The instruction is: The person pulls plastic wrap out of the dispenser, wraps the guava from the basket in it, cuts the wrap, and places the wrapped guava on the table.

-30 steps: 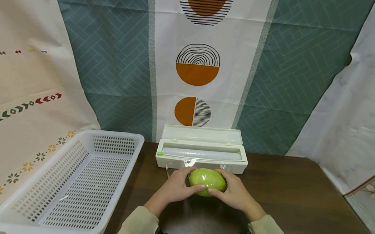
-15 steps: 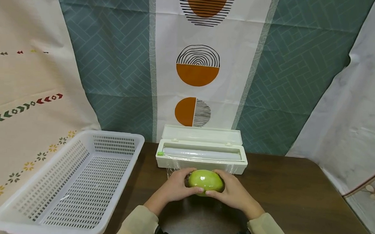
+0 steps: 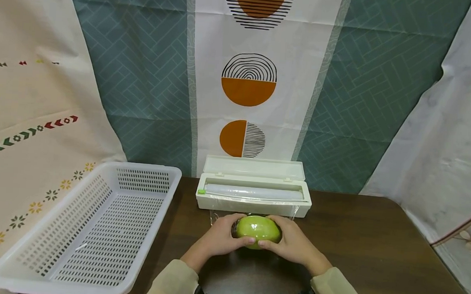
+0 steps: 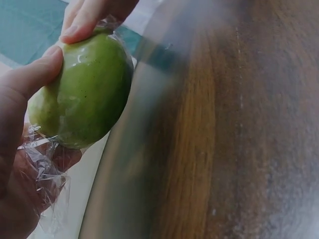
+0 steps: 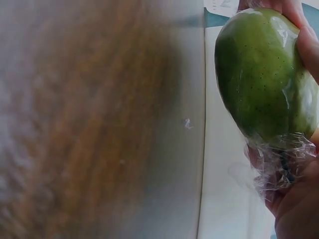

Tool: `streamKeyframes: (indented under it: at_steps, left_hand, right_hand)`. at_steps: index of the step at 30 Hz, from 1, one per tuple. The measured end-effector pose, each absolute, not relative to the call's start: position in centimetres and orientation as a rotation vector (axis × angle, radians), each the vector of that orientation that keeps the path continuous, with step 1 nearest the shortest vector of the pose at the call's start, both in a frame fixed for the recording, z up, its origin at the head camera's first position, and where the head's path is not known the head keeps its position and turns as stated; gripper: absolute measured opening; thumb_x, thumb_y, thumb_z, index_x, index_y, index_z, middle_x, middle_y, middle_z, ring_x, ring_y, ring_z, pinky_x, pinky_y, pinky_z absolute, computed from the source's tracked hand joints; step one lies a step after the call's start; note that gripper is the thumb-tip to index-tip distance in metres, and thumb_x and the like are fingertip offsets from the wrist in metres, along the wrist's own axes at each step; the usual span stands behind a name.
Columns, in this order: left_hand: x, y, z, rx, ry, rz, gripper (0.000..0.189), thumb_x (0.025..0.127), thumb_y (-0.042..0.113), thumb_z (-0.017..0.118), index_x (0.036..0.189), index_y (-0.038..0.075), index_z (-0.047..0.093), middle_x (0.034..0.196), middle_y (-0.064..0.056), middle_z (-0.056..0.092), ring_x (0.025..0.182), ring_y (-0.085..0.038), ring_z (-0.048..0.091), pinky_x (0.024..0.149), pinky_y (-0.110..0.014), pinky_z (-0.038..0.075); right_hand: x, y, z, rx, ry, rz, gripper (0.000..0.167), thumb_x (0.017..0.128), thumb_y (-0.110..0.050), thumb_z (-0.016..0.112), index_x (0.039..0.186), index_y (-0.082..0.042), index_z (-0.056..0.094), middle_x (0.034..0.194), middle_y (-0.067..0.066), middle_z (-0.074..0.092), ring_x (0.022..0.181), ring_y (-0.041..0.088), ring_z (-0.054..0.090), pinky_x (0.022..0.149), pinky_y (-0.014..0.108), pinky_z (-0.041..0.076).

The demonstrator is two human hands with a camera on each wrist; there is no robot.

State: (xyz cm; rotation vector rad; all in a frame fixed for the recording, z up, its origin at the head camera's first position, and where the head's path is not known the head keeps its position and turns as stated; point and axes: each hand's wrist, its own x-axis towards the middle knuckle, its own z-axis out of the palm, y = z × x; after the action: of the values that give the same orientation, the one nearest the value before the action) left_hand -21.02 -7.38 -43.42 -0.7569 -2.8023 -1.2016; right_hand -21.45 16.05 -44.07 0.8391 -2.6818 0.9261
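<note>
A green mango with clear cling film over its glossy skin is held between both hands, in front of the film dispenser. My left hand grips one end, thumb on the near side. The other end is in my right hand, its thumb tip close to the left one. In the left wrist view, crumpled cling film bunches at the mango's end by the palm. The right wrist view has a similar bunch of film at the opposite end. My other fingers are partly hidden behind the fruit.
Just beyond the hands stands a white cling film dispenser, lid raised, with a film roll and a green slider. A white perforated basket sits at left on the dark wooden table. Patterned cloths hang behind.
Both hands have brought the mango very slightly nearer to the person, keeping their hold. The film in front of the dispenser hangs a little differently. Dispenser and basket stay put.
</note>
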Motion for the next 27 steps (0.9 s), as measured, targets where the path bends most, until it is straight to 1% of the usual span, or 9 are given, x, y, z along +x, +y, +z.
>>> streamKeyframes:
  at_steps: [7,14,19,27]
  left_hand:
    - [-20.82,-7.45,-43.55,-0.780,-2.811,-1.181,0.061,0.080,0.055,0.066,0.123,0.013,0.058,0.105,0.003,0.065,0.086,-0.006,0.058,0.074,-0.025,0.049]
    - [-20.67,-7.50,-43.61,-0.779,-2.843,-1.151,0.064,0.080,0.055,0.067,0.123,0.009,0.057,0.107,0.000,0.064,0.088,-0.009,0.059,0.074,-0.027,0.049]
    - [-20.61,-7.57,-43.68,-0.790,-2.856,-1.149,0.062,0.079,0.053,0.068,0.122,0.009,0.058,0.105,0.000,0.064,0.086,-0.009,0.058,0.072,-0.025,0.048]
    - [-20.61,-7.65,-43.67,-0.796,-2.881,-1.144,0.062,0.078,0.053,0.070,0.120,0.009,0.059,0.103,0.000,0.064,0.085,-0.008,0.057,0.071,-0.025,0.048]
  right_hand:
    - [-21.16,16.07,-44.17,0.857,-2.679,0.906,0.062,0.076,-0.055,0.071,0.117,-0.011,0.059,0.106,-0.003,0.064,0.086,0.007,0.056,0.071,0.025,0.049]
    - [-21.04,16.02,-43.97,0.889,-2.708,0.937,0.061,0.075,-0.056,0.071,0.118,-0.013,0.060,0.105,-0.007,0.063,0.084,0.004,0.056,0.070,0.023,0.049]
    - [-20.97,16.04,-44.00,0.904,-2.725,0.933,0.061,0.075,-0.057,0.071,0.117,-0.014,0.060,0.103,-0.008,0.063,0.082,0.003,0.055,0.068,0.022,0.048]
    - [-20.98,16.05,-44.04,0.887,-2.776,0.900,0.063,0.074,-0.060,0.070,0.117,-0.015,0.060,0.103,-0.009,0.062,0.085,0.005,0.054,0.069,0.023,0.047]
